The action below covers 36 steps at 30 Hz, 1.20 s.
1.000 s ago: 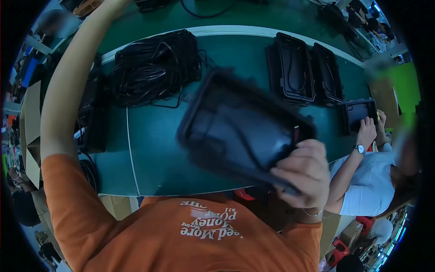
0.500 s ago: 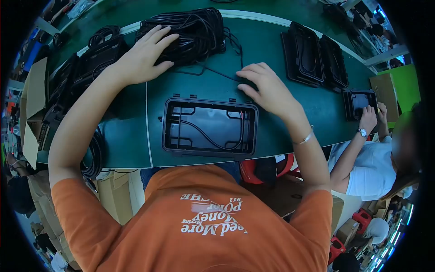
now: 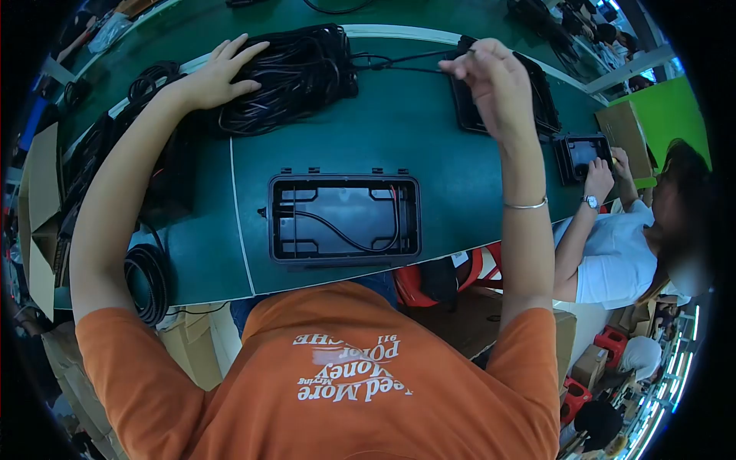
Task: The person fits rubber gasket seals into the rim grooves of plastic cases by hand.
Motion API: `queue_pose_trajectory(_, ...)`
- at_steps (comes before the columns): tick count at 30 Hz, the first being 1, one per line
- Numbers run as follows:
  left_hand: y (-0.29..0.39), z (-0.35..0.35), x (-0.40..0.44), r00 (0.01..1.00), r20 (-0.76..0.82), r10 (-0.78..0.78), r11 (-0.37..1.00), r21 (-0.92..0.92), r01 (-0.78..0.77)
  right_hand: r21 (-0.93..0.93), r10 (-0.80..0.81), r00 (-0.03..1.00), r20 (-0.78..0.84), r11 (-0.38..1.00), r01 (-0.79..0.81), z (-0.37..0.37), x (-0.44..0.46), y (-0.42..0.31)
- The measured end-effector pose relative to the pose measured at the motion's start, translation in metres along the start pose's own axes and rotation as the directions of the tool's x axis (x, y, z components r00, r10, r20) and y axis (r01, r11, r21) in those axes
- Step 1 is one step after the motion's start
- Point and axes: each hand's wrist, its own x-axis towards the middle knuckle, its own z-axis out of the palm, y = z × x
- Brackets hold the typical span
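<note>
A large bundle of thin black cables (image 3: 295,80) lies at the back of the table. My left hand (image 3: 218,77) rests against its left side, fingers spread, the thumb lying on the strands. Out to the right, my right hand (image 3: 494,88) pinches black cable (image 3: 406,60) that stretches nearly straight from the bundle; the exact ends at the fingertips are hard to make out. In front of me sits an open black plastic box (image 3: 345,218), with one curved black cable and a thin red wire inside. Neither hand touches this box.
More open black boxes (image 3: 540,96) stand behind my right hand. At the right, a co-worker's hands (image 3: 599,178) work at a small black box (image 3: 579,157). A coiled cable (image 3: 147,284) hangs at the front left edge, near a cardboard box (image 3: 42,207).
My right hand has moved up and right, drawing the cable out from the bundle. The bundle has shifted a little left, with my left hand still against it.
</note>
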Motion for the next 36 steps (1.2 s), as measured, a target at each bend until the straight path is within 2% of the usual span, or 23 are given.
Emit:
queue_pose_trajectory(1,-0.003,0.0,0.001,1.0,-0.003,0.011,1.0,0.0,-0.011,0.133,-0.085,0.996,0.017,0.988,0.082,-0.015,0.007,-0.005)
queue_pose_trajectory(2,-0.005,0.001,0.001,1.0,0.014,0.013,1.0,0.021,-0.013,0.302,-0.115,0.991,0.069,0.949,0.089,-0.038,0.015,-0.012)
queue_pose_trajectory(3,-0.006,0.001,0.001,0.999,0.032,0.014,0.999,0.042,-0.015,0.275,-0.064,0.973,-0.22,0.953,0.124,-0.036,0.016,-0.029)
queue_pose_trajectory(4,-0.005,0.001,0.001,0.999,0.027,0.027,0.999,0.039,-0.028,0.263,-0.068,0.971,-0.228,0.956,0.129,-0.035,0.016,-0.044)
queue_pose_trajectory(11,0.012,-0.032,0.0,0.996,0.075,-0.047,0.998,-0.035,0.05,-0.248,-0.131,0.959,-0.252,0.966,0.067,-0.039,-0.005,-0.13)
queue_pose_trajectory(14,0.033,-0.059,0.003,0.997,0.079,0.014,1.0,-0.018,-0.013,-0.378,-0.154,0.962,-0.228,0.924,0.058,-0.034,-0.018,-0.153)
queue_pose_trajectory(15,0.04,-0.057,0.002,0.987,-0.108,0.117,0.993,-0.013,-0.119,-0.433,-0.171,0.968,-0.185,0.898,0.075,-0.029,-0.023,-0.159)
queue_pose_trajectory(16,0.061,-0.067,0.001,0.982,-0.12,0.145,0.945,-0.276,-0.173,-0.484,-0.185,0.973,-0.141,0.87,0.095,-0.022,-0.028,-0.163)
queue_pose_trajectory(17,0.085,-0.078,0.002,0.976,-0.136,0.169,0.829,-0.515,-0.216,-0.531,-0.198,0.975,-0.098,0.839,0.117,-0.013,-0.035,-0.165)
queue_pose_trajectory(18,0.118,-0.087,-0.009,0.978,-0.041,0.203,0.647,-0.744,-0.165,-0.574,-0.206,0.977,-0.055,0.807,0.138,-0.003,-0.043,-0.165)
queue_pose_trajectory(19,0.155,-0.093,-0.026,0.965,0.043,0.258,0.414,-0.907,-0.07,-0.616,-0.208,0.978,-0.01,0.772,0.158,0.008,-0.051,-0.165)
queue_pose_trajectory(20,0.19,-0.097,-0.043,0.906,0.158,0.394,0.082,-0.987,0.136,-0.657,-0.206,0.978,0.037,0.732,0.179,0.02,-0.06,-0.165)
queue_pose_trajectory(21,0.206,-0.084,-0.046,0.786,0.188,0.589,-0.18,-0.918,0.354,-0.697,-0.203,0.976,0.082,0.688,0.202,0.033,-0.068,-0.165)
queue_pose_trajectory(22,0.224,-0.073,-0.053,0.736,0.204,0.646,-0.325,-0.798,0.507,-0.578,-0.244,0.959,0.145,0.766,0.282,0.058,-0.08,-0.147)
queue_pose_trajectory(23,0.231,-0.056,-0.053,0.731,0.119,0.672,-0.512,-0.638,0.574,-0.436,-0.162,0.957,0.24,0.863,0.255,0.075,-0.095,-0.144)
queue_pose_trajectory(24,0.235,-0.045,-0.053,0.736,0.033,0.676,-0.655,-0.432,0.62,-0.565,-0.135,0.896,0.422,0.734,0.376,0.085,-0.105,-0.143)
queue_pose_trajectory(25,0.245,-0.059,-0.059,0.851,0.191,0.489,-0.589,-0.648,0.484,-0.574,-0.058,0.872,0.486,0.731,0.369,0.093,-0.121,-0.135)
queue_pose_trajectory(26,0.24,-0.059,-0.057,0.879,0.139,0.456,-0.573,-0.71,0.41,-0.668,0.007,0.861,0.508,0.634,0.389,0.103,-0.136,-0.134)
queue_pose_trajectory(27,0.232,-0.058,-0.056,0.903,0.087,0.42,-0.554,-0.763,0.332,-0.662,0.063,0.81,0.582,0.615,0.428,0.109,-0.147,-0.132)
queue_pose_trajectory(30,0.214,-0.052,-0.055,0.918,-0.08,0.389,-0.571,-0.803,0.172,-0.6,0.2,0.706,0.68,0.705,0.379,0.119,-0.178,-0.102)
queue_pose_trajectory(31,0.214,-0.058,-0.057,0.937,-0.081,0.34,-0.54,-0.832,0.124,-0.581,0.186,0.695,0.694,0.714,0.39,0.12,-0.187,-0.091)
queue_pose_trajectory(34,0.215,-0.061,-0.078,0.956,-0.07,0.285,-0.346,-0.938,0.035,-0.596,0.123,0.74,0.661,0.685,0.419,0.118,-0.195,-0.078)
queue_pose_trajectory(36,0.215,-0.058,-0.091,0.954,-0.076,0.289,-0.304,-0.953,0.016,-0.603,0.091,0.821,0.563,0.725,0.333,0.103,-0.176,-0.107)
